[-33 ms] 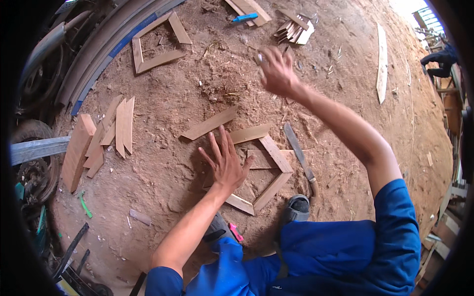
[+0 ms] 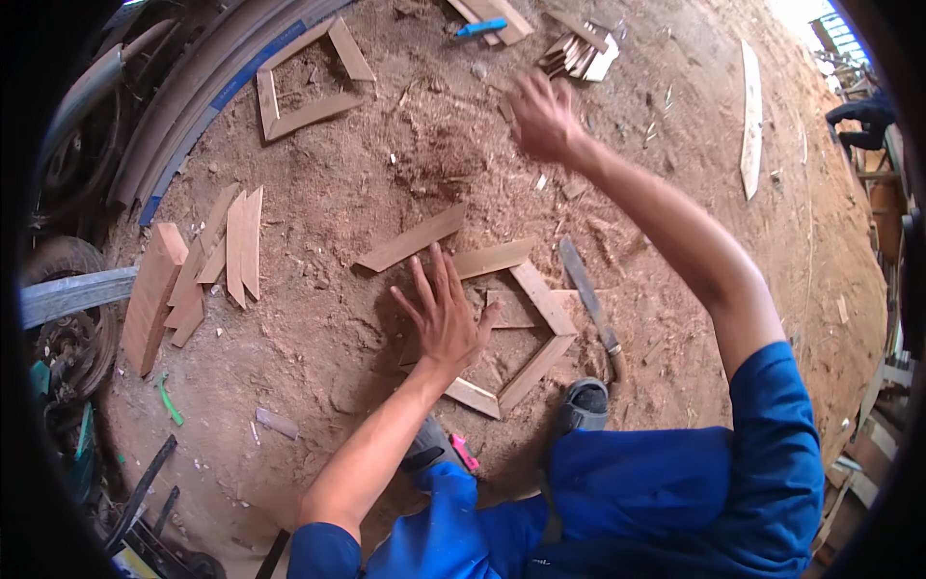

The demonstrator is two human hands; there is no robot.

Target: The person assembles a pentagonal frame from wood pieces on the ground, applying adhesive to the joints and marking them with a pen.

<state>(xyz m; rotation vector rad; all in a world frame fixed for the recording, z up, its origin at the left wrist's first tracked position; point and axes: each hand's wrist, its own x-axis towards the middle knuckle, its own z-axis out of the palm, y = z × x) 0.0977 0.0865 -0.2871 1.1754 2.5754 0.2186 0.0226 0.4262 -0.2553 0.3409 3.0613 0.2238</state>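
Observation:
My left hand lies palm down with its fingers spread, over the left side of an angular frame of wooden strips. Its fingertips are close to a loose, slant-cut strip and the frame's upper strip. The hand hides part of the frame. Another strip lies inside it. My right hand is held out at the far middle, short of a stack of small wood pieces. Its fingers look bent but are blurred, and I cannot tell whether they hold anything.
A machete lies right of the frame. Another wooden frame is at the far left, loose boards nearer. A blue tool, pink tool and green piece lie on the dirt. Another person is far right.
My right hand has shifted slightly farther away, and its fingers look more bent. My left hand stays spread over the frame.

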